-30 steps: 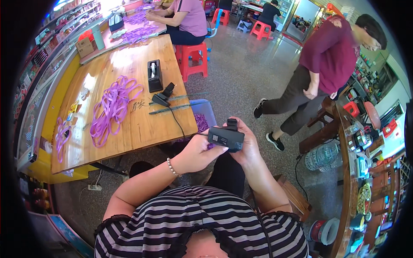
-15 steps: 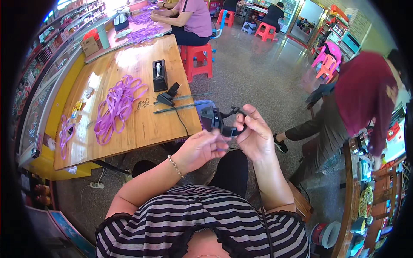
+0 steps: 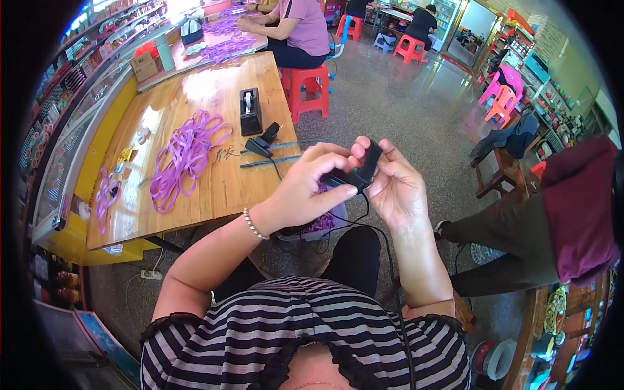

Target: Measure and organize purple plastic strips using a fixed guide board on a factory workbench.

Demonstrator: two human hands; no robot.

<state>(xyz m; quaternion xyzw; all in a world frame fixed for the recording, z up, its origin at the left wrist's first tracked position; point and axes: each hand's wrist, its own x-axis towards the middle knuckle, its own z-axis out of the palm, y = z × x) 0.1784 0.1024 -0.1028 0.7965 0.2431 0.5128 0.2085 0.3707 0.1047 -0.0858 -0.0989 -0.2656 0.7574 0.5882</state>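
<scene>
Both hands are raised in front of my body, past the near right corner of the table. Between them is a black strap-like device [image 3: 368, 168] with a thin black cable hanging below it. My left hand [image 3: 311, 185] closes over its left end, thumb pressed along the near side. My right hand [image 3: 396, 182] pinches the upright strap part between thumb and fingers. On the table nearest my left hand lies a similar black device with a strap [image 3: 260, 144], its cable running off the edge. The fingers hide part of the held device.
The wooden table [image 3: 214, 195] carries a pile of purple ribbon [image 3: 185, 162], a smaller ribbon bundle [image 3: 106, 198] and a black tape dispenser [image 3: 250, 112]. Beneath my hands is a tub of purple ribbon [image 3: 322, 222]. A person in maroon [image 3: 575, 208] stands at right; another sits on a red stool [image 3: 307, 91].
The held device has turned, its strap now upright in my right hand. My left hand has closed over its other end. The person in maroon has straightened up and moved right.
</scene>
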